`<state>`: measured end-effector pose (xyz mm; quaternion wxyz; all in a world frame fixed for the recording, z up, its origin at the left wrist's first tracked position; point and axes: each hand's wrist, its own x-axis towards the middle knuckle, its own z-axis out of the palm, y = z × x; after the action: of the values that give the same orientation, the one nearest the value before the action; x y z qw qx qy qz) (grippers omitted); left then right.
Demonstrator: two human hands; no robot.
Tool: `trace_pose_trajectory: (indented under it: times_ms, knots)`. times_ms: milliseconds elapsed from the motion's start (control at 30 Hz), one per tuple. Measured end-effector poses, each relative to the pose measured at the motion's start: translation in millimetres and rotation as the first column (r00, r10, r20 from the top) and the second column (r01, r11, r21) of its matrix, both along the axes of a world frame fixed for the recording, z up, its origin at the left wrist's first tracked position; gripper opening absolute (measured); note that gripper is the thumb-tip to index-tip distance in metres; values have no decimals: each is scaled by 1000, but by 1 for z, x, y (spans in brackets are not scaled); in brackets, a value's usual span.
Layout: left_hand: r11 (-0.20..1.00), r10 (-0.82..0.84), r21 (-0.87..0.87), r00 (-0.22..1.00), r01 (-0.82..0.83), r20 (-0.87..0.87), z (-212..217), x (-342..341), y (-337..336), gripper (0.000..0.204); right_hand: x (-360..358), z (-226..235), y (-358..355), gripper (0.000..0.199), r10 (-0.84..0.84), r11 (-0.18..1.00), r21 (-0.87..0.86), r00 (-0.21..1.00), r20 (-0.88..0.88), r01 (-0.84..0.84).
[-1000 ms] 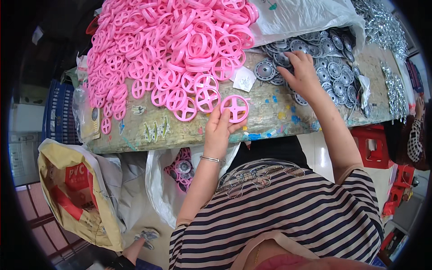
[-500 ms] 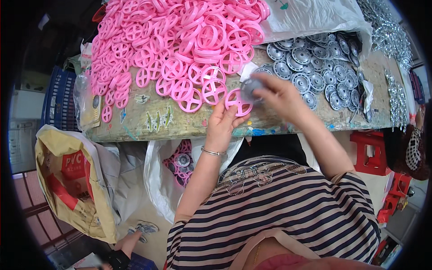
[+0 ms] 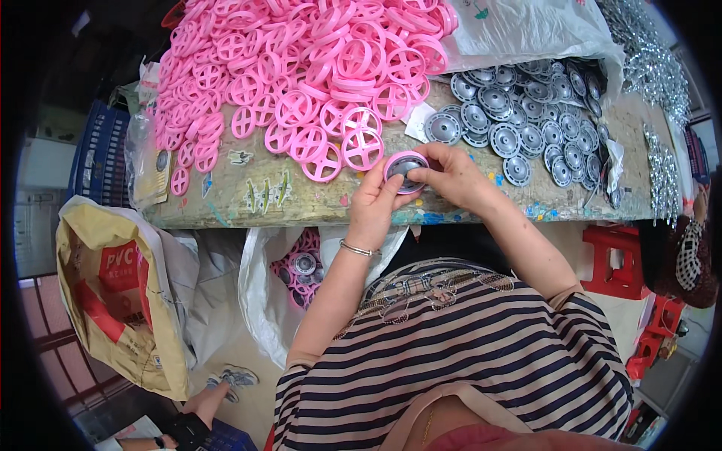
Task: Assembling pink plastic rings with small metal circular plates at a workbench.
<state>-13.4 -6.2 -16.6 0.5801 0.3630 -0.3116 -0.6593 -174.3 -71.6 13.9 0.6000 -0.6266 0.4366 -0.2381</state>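
Note:
Between my two hands, above the table's front edge, is a pink plastic wheel ring [image 3: 387, 167] with a grey wheel disc [image 3: 404, 167] set inside it. My left hand [image 3: 371, 197] grips the ring's left side, thumb on the front. From the right, my right hand [image 3: 456, 177] pinches the same piece, its thumb pressed on the disc. Whether the disc is fully seated I cannot tell. Just beyond my hands lies a heap of pink wheel rings [image 3: 295, 110] with crossed spokes. To the right is a pile of grey wheel discs [image 3: 505, 140].
The worn table [image 3: 301, 213] carries both heaps. A clear plastic bag [image 3: 526, 34] lies behind the discs. Below the table, a white sack [image 3: 259, 301] holds assembled pink-and-grey wheels, beside a yellow paper sack [image 3: 90, 225]. A red stool [image 3: 613, 259] stands at right; another person's foot [image 3: 239, 376] shows lower left.
My right hand has moved left and brought the grey disc onto the pink ring. Both hands now hold the two parts together.

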Motion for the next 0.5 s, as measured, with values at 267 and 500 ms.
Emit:
trace_pose_trajectory:
  times_ms: [267,500]
  knots:
    - [996,-20,-86,998,15,-55,1,1,5,47,5,0,13,25,-84,995,65,974,212,72]
    - [951,205,-274,954,-142,218,-4,-3,6,84,13,31,23,18,14,985,167,994,104,-32]
